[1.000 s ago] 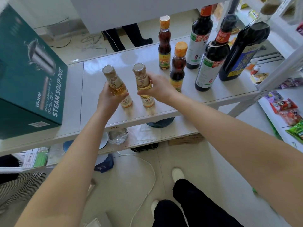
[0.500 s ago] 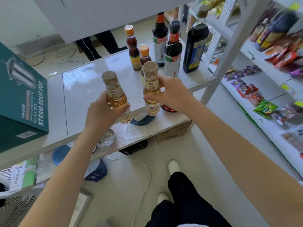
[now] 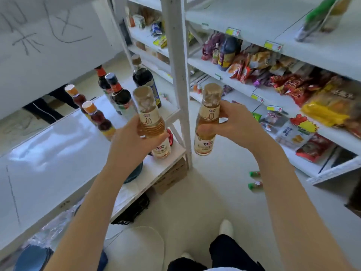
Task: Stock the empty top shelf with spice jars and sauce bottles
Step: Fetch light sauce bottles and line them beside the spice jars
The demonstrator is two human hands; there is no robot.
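Note:
My left hand (image 3: 130,142) grips a small amber bottle (image 3: 151,122) with a pale shrink-wrapped cap, held upright in the air past the right end of the white table (image 3: 52,153). My right hand (image 3: 237,122) grips a second, matching amber bottle (image 3: 208,122) in front of the white shelf post (image 3: 178,75). On the table behind stand two orange-capped brown sauce bottles (image 3: 98,119), two dark soy bottles (image 3: 119,94) and a large dark jug (image 3: 145,79). A bare white shelf board (image 3: 252,14) runs along the upper right.
The right-hand shelving holds snack packets (image 3: 289,85) and a dark bottle (image 3: 227,50) on its middle tiers. A cardboard box (image 3: 171,177) sits under the table's lower shelf. Two small green-and-red items (image 3: 255,179) lie on the floor. My shoes and dark trousers (image 3: 228,253) are below.
Both hands have lifted the two amber bottles off the table and carried them right, spreading apart. My view has swung right to the snack shelving; the green box has left the frame.

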